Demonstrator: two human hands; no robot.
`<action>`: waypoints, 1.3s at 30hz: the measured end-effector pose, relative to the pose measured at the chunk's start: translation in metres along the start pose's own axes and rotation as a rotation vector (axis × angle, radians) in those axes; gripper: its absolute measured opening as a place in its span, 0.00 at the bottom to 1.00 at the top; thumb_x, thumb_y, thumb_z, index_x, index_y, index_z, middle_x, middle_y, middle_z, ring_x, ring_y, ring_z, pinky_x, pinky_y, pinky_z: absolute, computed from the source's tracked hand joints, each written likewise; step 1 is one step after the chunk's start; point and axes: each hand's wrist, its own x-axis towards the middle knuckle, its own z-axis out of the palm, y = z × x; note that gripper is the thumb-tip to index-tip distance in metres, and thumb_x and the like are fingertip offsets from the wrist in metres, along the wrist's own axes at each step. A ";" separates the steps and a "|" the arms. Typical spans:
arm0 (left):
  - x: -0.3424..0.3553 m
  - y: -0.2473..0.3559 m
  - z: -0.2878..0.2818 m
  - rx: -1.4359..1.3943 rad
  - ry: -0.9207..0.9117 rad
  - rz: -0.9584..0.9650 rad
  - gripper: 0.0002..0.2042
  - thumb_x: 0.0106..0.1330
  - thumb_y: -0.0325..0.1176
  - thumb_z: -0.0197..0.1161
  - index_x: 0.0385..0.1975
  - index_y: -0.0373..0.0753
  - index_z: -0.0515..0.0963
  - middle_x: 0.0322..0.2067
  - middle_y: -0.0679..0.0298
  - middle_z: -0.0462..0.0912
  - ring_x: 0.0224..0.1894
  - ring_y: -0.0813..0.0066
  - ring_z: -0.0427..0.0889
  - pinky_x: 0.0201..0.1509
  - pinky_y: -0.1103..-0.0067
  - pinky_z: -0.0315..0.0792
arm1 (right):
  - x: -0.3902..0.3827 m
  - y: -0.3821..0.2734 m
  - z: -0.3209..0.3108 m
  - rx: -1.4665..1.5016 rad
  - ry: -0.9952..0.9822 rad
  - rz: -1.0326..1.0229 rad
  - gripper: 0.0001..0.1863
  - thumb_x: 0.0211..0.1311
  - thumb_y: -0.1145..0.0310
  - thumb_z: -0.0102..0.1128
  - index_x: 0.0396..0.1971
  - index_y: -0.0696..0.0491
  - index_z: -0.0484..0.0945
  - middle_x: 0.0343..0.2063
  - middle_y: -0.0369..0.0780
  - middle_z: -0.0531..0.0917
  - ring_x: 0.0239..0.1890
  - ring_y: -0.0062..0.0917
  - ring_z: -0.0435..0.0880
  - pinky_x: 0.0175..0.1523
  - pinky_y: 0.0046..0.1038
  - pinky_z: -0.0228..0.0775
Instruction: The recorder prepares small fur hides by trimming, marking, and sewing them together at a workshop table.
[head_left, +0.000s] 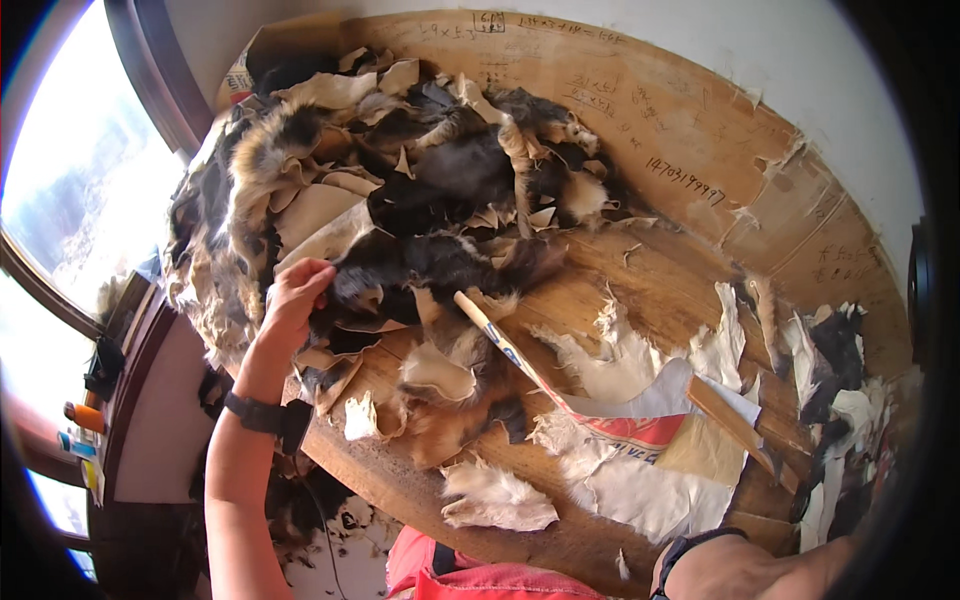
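We'd tag the step as picking a piece off the heap: the left hand (297, 292) has thumb and fingers pinched together on the near-left end of a dark fur piece (430, 262). That piece lies along the front edge of the fur pile (450, 170), the rest of its length on the pile and trailing right, over the wooden table (600, 268). We can't tell if the pinch also takes in the pale hide just behind.

Next move, our judgement: keep the pinch firm and draw the piece clear gently, since neighbouring scraps overlap it and could drag along.

Pose: left forearm rises from the lower edge, nearly upright, dark wristband (268, 418) on, wrist bent slightly right, knuckles up. Right forearm (725, 572) shows low at right, also banded; its hand is out of frame, so we can't call its grip. Pale handle (480, 314) lies near the piece, untouched by the left hand.
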 end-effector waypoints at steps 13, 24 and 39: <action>-0.070 -0.029 -0.013 1.196 -0.182 0.637 0.09 0.52 0.25 0.69 0.34 0.36 0.84 0.38 0.57 0.82 0.45 0.57 0.81 0.50 0.66 0.76 | -0.001 -0.003 -0.003 0.064 -0.039 0.033 0.23 0.67 0.61 0.53 0.11 0.53 0.64 0.14 0.38 0.69 0.10 0.25 0.65 0.16 0.27 0.51; -0.077 -0.028 -0.029 1.078 -0.224 0.711 0.07 0.47 0.29 0.71 0.25 0.38 0.81 0.38 0.60 0.77 0.46 0.55 0.76 0.51 0.65 0.69 | 0.003 -0.003 0.001 0.119 -0.089 0.058 0.23 0.67 0.62 0.55 0.12 0.54 0.64 0.14 0.39 0.70 0.10 0.24 0.66 0.16 0.26 0.52; -0.143 -0.020 0.036 0.664 -0.299 0.398 0.08 0.54 0.22 0.67 0.35 0.38 0.82 0.36 0.59 0.80 0.40 0.59 0.82 0.44 0.68 0.77 | 0.005 0.000 0.006 0.219 -0.148 0.083 0.23 0.67 0.64 0.56 0.12 0.55 0.65 0.15 0.40 0.72 0.10 0.24 0.67 0.15 0.26 0.53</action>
